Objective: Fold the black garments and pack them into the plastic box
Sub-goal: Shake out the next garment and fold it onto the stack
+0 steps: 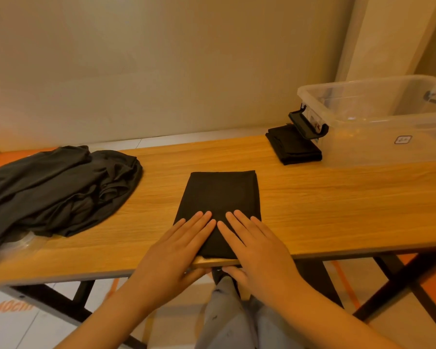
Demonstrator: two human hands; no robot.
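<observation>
A black garment (219,195), folded into a narrow rectangle, lies on the wooden table (325,202) near its front edge. My left hand (179,250) and my right hand (257,250) press flat on its near end, fingers straight, thumbs below the table edge. A smaller folded black garment (293,146) lies at the back right, touching the clear plastic box (378,122), which stands open with nothing visible inside. A heap of unfolded black garments (58,187) covers the table's left end.
A black latch (308,125) juts from the box's left side over the small folded garment. A wall runs close behind the table. Clear plastic (23,244) shows under the heap's near edge. Black table legs and my knees are below.
</observation>
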